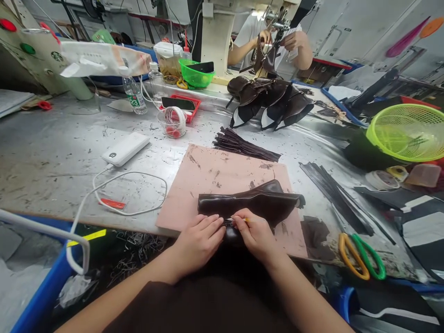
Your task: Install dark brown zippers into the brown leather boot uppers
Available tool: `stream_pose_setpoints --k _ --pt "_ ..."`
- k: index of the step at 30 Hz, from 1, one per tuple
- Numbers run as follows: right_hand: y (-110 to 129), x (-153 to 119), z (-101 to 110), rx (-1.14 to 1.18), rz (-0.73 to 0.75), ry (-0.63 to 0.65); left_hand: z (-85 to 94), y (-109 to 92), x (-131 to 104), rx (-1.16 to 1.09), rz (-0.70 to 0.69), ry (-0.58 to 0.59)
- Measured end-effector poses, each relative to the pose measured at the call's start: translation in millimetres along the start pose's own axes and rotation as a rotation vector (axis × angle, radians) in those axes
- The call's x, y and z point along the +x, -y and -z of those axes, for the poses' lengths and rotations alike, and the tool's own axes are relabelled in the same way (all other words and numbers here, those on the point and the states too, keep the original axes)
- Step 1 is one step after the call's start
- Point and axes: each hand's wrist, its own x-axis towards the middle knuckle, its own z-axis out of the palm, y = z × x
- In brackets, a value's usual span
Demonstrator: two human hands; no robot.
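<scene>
A dark brown leather piece (249,200) lies across the pink board (211,171), and part of it hangs over the board's front edge. My left hand (203,238) rests palm down on its near edge, fingers side by side and pressed together. Just to the right, my right hand (255,231) pinches a thin tool with a yellowish part showing above the fingers. The tool's tip meets the leather close to my left fingertips. Whether my left fingers grip the leather or only press on it is hard to tell.
Scissors (360,256) and dark strips (336,199) lie to the right; more strips (243,144) sit behind the board. A white power bank (126,149) with its looping cable is at left. Beyond stand leather pieces (270,99), a green basket (197,76) and a person at a machine.
</scene>
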Motion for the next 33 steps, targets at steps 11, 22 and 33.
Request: stream_pose_setpoints --k 11,22,33 --pt "-1.1 -0.8 -0.7 -0.004 0.006 0.013 -1.7 0.0 -1.2 -0.007 -0.005 -0.016" --pt "-0.8 -1.2 -0.4 0.04 -0.018 0.031 -0.1 0.1 -1.1 -0.013 -0.005 -0.003" --pt "1.7 -1.1 0.4 0.025 -0.027 0.035 -0.4 1.0 -0.2 -0.024 0.002 0.015"
